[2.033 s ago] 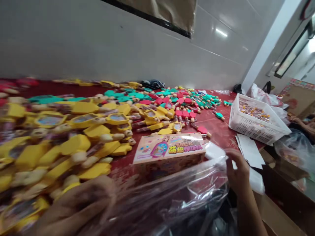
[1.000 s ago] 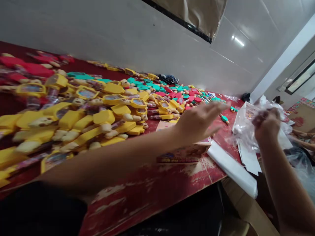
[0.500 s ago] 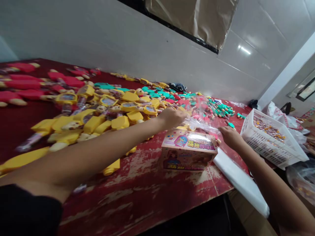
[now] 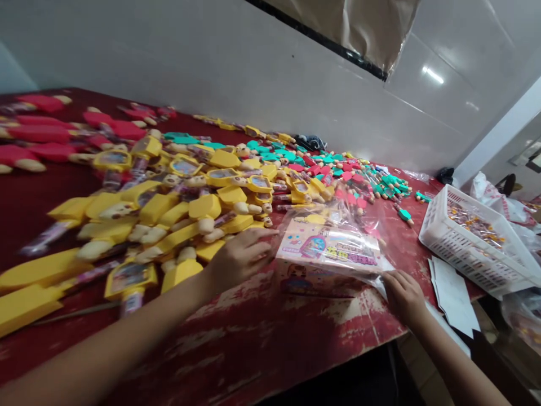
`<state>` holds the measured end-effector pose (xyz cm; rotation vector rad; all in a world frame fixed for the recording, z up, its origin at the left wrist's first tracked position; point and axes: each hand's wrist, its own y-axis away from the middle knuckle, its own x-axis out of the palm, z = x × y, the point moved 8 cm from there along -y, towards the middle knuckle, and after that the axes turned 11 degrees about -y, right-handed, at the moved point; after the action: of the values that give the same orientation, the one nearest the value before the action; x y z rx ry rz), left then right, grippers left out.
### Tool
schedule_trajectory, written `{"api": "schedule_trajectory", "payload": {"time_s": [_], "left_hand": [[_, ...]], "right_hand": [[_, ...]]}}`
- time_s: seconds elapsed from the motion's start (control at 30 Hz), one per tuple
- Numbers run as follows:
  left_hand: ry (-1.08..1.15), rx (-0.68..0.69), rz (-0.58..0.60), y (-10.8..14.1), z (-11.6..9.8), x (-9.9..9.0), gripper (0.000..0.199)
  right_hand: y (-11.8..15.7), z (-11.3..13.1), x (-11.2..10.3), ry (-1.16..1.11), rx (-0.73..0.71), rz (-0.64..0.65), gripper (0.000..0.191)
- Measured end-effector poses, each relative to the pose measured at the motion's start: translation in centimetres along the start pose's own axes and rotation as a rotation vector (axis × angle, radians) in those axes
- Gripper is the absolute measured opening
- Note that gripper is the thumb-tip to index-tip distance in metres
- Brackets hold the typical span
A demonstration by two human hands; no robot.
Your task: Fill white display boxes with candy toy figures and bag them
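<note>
A printed cardboard box (image 4: 325,242) in pink and cream stands on the red table in front of me. Clear plastic bag film (image 4: 359,217) lies over its top and hangs past its sides. My left hand (image 4: 240,260) is at the box's left side, fingers bent and closed on the bag's edge. At the box's right front corner, my right hand (image 4: 403,296) pinches the other side of the bag. Beneath and beyond the right hand lies a white stack of flat plastic bags (image 4: 448,332), partly hidden.
Yellow toys (image 4: 207,206) with handles crowd the table (image 4: 236,338) on the left. Pink toys (image 4: 42,135) and green toys (image 4: 389,186) lie farther back. A white slotted basket (image 4: 469,265) of small wrapped pieces is at right, beside white sheets (image 4: 454,296).
Both hands have come down and toward me, drawing the bag from behind the box over its top. My left hand has also moved left.
</note>
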<state>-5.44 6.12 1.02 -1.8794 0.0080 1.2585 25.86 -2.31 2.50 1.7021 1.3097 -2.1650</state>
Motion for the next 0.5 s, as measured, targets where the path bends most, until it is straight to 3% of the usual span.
{"api": "schedule_trajectory", "payload": {"time_s": [0.13,0.33,0.5], "left_hand": [[-0.054,-0.028,-0.054,3.0,-0.5,0.8,0.023],[-0.112,-0.082,0.019,5.2,0.9,3.1,0.027],[-0.131,-0.129,0.232,6.4,1.7,6.7,0.036]], "right_hand": [[2.1,0.3,2.2,-0.052,-0.014,0.052,0.031],[3.9,0.3,6.1,-0.015,-0.044,0.089,0.031],[4.7,-0.4,8.2,-0.026,0.084,0.097,0.034]]}}
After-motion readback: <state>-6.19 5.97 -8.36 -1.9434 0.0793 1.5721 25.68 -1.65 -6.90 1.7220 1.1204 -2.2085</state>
